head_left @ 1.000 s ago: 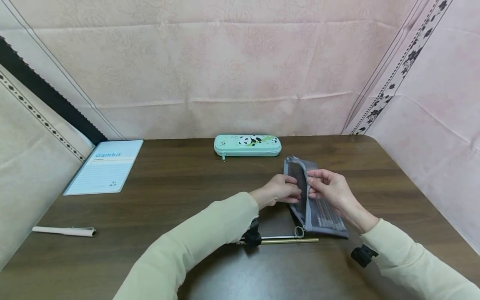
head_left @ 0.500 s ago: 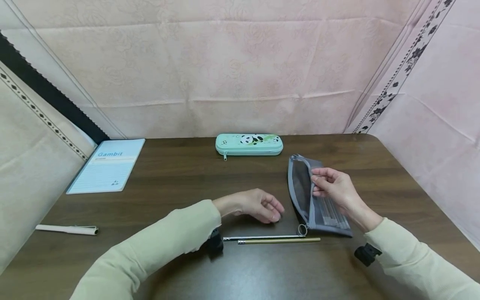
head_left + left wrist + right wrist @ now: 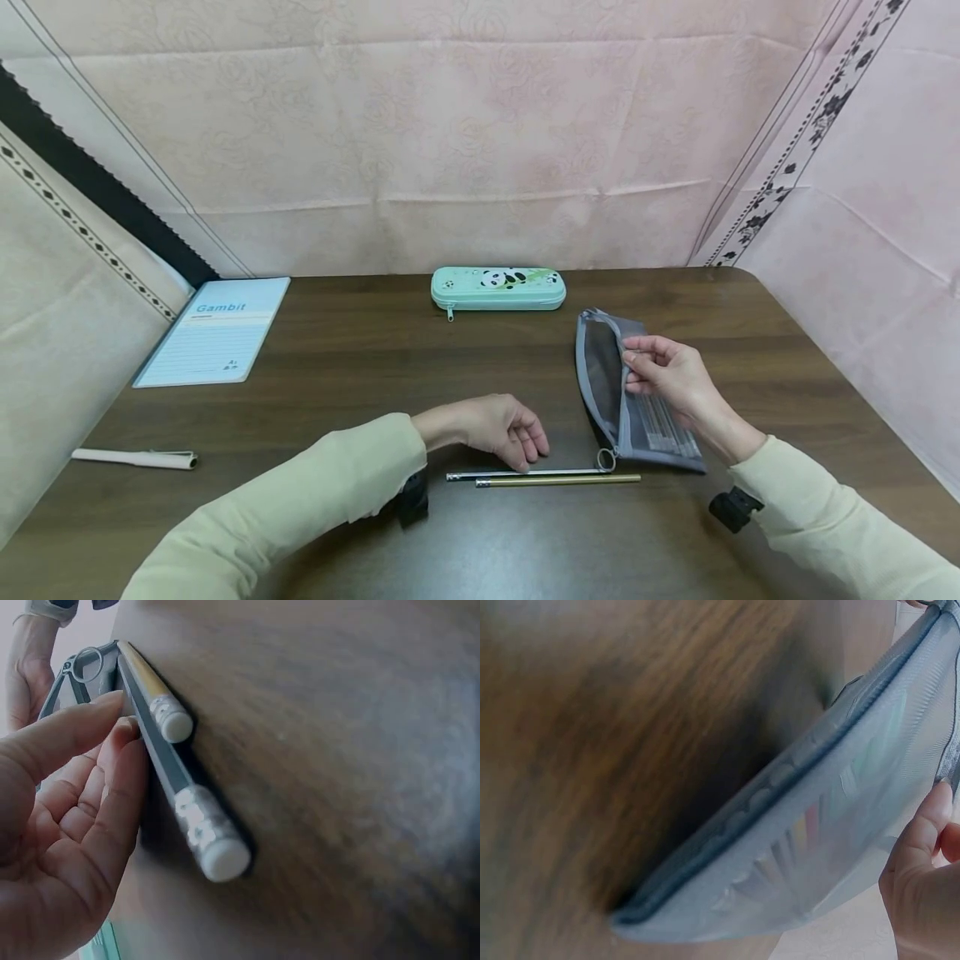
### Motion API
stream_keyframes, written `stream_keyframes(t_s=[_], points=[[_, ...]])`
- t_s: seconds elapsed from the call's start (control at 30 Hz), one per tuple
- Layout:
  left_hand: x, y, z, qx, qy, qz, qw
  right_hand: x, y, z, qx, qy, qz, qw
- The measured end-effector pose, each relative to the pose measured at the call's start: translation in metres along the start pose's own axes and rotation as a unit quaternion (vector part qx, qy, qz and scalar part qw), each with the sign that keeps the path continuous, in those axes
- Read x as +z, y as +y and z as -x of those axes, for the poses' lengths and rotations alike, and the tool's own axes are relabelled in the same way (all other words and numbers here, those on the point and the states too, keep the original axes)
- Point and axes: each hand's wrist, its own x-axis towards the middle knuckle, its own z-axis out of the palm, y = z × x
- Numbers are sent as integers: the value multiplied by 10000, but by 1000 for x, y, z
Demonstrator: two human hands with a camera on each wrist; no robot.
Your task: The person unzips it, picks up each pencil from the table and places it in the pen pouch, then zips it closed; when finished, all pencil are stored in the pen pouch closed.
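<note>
Head view gives me the right hand [image 3: 667,379] pinching the rim of a grey mesh pouch [image 3: 637,427], its zipped mouth gaping on the left side. The pouch sits right of centre on the wooden table [image 3: 360,342], a metal ring [image 3: 598,460] at its near end. I see the left hand [image 3: 498,427] at the dark pencil [image 3: 169,761], fingers loosely bent and grasping nothing; even from the wrist, I cannot tell whether they touch it. A gold pencil [image 3: 570,481] lies alongside. Farther back is a mint pencil case [image 3: 498,290]; off left, I have a notebook [image 3: 213,333] and white pen [image 3: 135,458].
</note>
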Motion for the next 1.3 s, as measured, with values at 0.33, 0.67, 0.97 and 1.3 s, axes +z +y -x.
stream_keyframes(t_s=[0.33,0.67,0.97,1.3], points=[[2,4,3,103,146,-973,9951,0,0,0,-38,-13,57,10000],[-2,7,6,113,508,-1991,9786,0,-2,0,17,-27,158,9999],[-16,7,7,20,728,-2105,9749,-1,-3,0,9,-26,211,9998],[-31,10,-8,-238,1210,-844,9888,-1,-1,1,31,-16,145,9999]])
